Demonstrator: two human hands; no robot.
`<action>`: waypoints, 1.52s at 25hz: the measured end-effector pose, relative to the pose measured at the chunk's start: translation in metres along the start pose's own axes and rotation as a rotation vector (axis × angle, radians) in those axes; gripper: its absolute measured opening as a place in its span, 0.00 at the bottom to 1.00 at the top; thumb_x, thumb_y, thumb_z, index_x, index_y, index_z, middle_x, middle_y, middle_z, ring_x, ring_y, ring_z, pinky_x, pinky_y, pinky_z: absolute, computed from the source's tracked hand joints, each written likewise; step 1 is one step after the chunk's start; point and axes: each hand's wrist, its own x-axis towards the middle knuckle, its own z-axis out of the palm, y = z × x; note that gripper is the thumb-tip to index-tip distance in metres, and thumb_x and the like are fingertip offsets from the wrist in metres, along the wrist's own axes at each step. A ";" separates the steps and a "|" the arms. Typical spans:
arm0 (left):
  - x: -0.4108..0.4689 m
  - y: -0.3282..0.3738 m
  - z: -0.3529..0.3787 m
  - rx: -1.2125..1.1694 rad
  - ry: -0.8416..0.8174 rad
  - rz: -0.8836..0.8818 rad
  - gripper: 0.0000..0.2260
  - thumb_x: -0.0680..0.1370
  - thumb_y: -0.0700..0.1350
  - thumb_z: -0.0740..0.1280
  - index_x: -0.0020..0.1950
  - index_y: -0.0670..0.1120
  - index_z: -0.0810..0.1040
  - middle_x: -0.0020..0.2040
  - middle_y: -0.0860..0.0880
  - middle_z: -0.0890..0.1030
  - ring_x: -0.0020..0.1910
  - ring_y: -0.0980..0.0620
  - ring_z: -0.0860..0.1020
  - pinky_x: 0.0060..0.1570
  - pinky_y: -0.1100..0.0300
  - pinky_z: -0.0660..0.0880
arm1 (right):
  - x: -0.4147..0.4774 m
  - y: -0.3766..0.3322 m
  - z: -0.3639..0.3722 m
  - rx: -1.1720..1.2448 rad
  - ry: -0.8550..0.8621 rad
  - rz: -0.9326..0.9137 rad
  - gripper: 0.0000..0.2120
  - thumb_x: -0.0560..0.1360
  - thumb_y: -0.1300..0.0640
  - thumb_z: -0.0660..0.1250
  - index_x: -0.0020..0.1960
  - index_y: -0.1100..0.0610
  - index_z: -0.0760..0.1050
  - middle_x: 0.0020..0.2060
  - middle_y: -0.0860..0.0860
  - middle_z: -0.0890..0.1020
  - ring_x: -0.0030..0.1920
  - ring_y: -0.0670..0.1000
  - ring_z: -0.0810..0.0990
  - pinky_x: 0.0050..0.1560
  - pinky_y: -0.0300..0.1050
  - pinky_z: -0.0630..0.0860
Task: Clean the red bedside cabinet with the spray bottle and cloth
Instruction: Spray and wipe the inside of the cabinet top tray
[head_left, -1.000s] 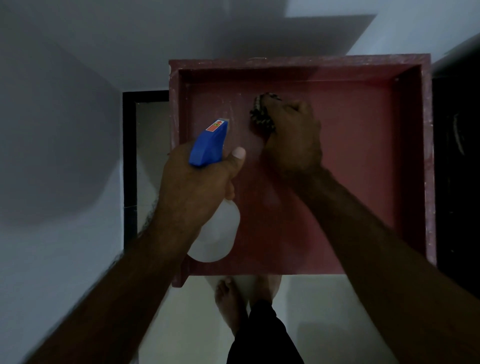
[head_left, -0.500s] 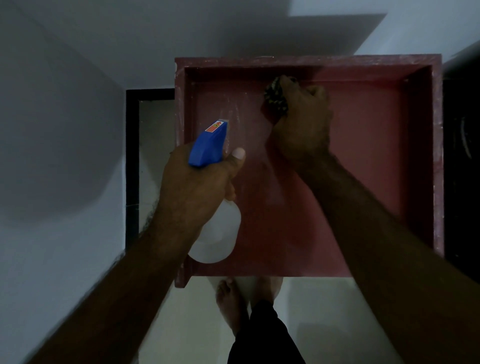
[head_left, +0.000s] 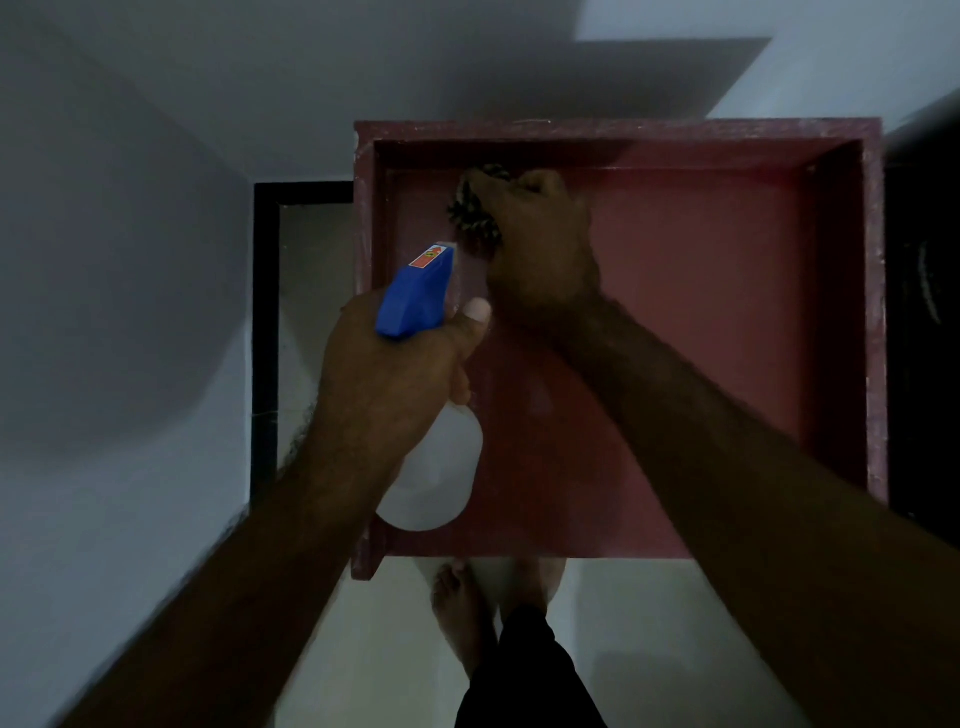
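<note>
My right hand (head_left: 540, 249) gripped the cloth (head_left: 470, 215) against the cabinet's (head_left: 701, 312) far wall; left fingers (head_left: 460, 387) clasped the spray bottle (head_left: 415, 296), nearer me

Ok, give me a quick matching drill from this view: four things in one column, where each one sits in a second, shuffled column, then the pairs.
Things
1. white plastic spray bottle with a blue trigger head
2. dark patterned cloth
3. red wooden bedside cabinet
4. bare foot

Places
A. on the pale floor, just past the cabinet's near edge
B. gripped in the left hand over the cabinet's left side
C. bunched under the right hand near the far inner wall
D. backed against the white wall

Pairs: 1-B, 2-C, 3-D, 4-A
</note>
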 end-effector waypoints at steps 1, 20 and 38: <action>-0.001 0.000 -0.001 0.008 -0.005 0.008 0.19 0.77 0.55 0.71 0.45 0.37 0.79 0.33 0.41 0.82 0.33 0.50 0.82 0.30 0.80 0.68 | 0.000 0.004 -0.004 0.004 -0.003 -0.010 0.36 0.66 0.66 0.66 0.75 0.57 0.75 0.61 0.56 0.83 0.62 0.63 0.77 0.58 0.59 0.76; -0.025 -0.018 -0.021 0.001 -0.002 0.010 0.18 0.77 0.54 0.70 0.45 0.39 0.80 0.33 0.42 0.83 0.33 0.51 0.82 0.36 0.70 0.72 | -0.052 0.017 -0.011 -0.017 0.096 0.300 0.39 0.66 0.65 0.60 0.77 0.52 0.71 0.64 0.54 0.82 0.64 0.60 0.72 0.60 0.54 0.74; -0.054 -0.039 -0.025 -0.026 -0.018 0.029 0.13 0.77 0.53 0.71 0.46 0.42 0.79 0.31 0.44 0.82 0.32 0.53 0.82 0.29 0.81 0.67 | -0.112 -0.020 0.010 -0.082 -0.010 0.095 0.34 0.67 0.64 0.71 0.73 0.53 0.75 0.62 0.53 0.84 0.60 0.62 0.75 0.55 0.57 0.76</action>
